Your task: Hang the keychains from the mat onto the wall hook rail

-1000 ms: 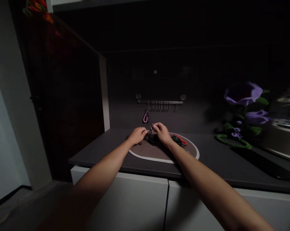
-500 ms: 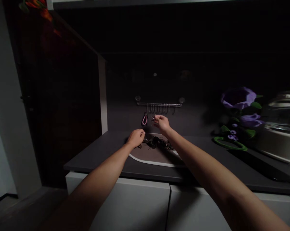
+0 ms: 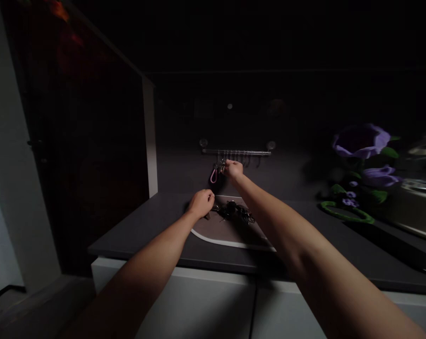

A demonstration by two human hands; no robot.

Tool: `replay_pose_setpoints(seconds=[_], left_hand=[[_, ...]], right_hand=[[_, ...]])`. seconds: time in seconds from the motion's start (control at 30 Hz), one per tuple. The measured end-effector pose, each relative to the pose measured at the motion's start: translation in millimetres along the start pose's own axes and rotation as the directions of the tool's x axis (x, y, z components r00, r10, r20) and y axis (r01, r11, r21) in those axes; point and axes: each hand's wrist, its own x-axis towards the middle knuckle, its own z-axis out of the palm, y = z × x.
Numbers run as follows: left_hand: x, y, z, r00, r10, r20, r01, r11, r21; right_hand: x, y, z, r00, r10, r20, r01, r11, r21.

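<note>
My right hand (image 3: 234, 168) is raised at the hook rail (image 3: 236, 152) on the back wall. Its fingers pinch a small shiny set of keys (image 3: 221, 165), just below the hooks at the left. A pink strap keychain (image 3: 213, 176) hangs from the rail close by, to the left of these fingers. My left hand (image 3: 202, 202) is closed, low over the left side of a mat (image 3: 220, 237); what its fingers hold, if anything, is hidden. Beside it on the mat lies a dark tangled heap of keys and rings (image 3: 232, 210), its details too dim to make out.
The mat lies on a dark counter (image 3: 138, 225) with white cabinet doors (image 3: 198, 296) below. Purple knitted-looking flowers (image 3: 361, 141) and a large glass-topped vessel (image 3: 421, 197) stand at the right. A side panel (image 3: 149, 136) bounds the counter at the left.
My right hand has moved up and forward with the keys, to the hooks beside the pink strap. My left hand has stayed nearly in place. The view has tilted slightly.
</note>
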Motion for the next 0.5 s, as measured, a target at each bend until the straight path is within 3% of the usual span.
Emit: replay_pose_setpoints(seconds=[0.27,0.5], left_hand=[[1.4,-2.3,1.3,1.0,0.002,0.001,-0.002,1.0,-0.02],[1.8,-3.9,1.4,1.0,0.003,-0.005,-0.004,0.999,-0.046]], right_hand=[[3.4,0.8,9.6,0.992,0.059,-0.108,-0.057,0.998,0.023],[9.1,10.1,6.8,0.993,0.061,-0.102,-0.061,0.998,0.005]])
